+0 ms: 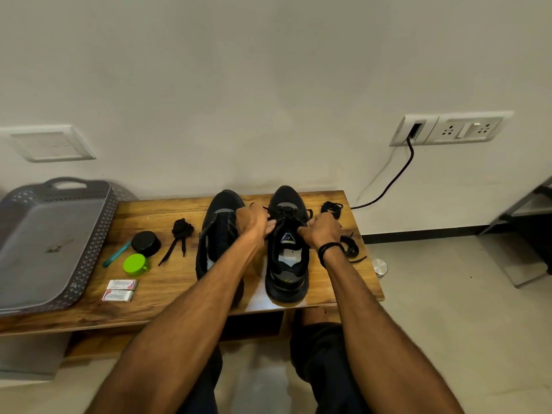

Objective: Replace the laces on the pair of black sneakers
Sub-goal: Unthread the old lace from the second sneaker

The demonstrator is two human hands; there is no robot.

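I'm looking down at a low table (167, 297) standing against the wall. The left sneaker (218, 231) and right sneaker (288, 282) are sitting side by side at its middle, toes toward the wall. My left hand (254, 219) and right hand (324, 230) are gripping the right sneaker on either side. A bundled lace (182, 230) is lying just left of the left sneaker. Further left a round tin (145, 243) is sitting behind a small cup (136, 264), with what is probably a brush handle (116, 253) beside both. Two small boxes (122, 284) are lying nearer me. A tray (98, 234) is resting on the left end. A coiled lace (331, 208) and a loose lace (351, 248) are lying to the right.

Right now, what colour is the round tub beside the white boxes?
The round tub is bright green; head view.
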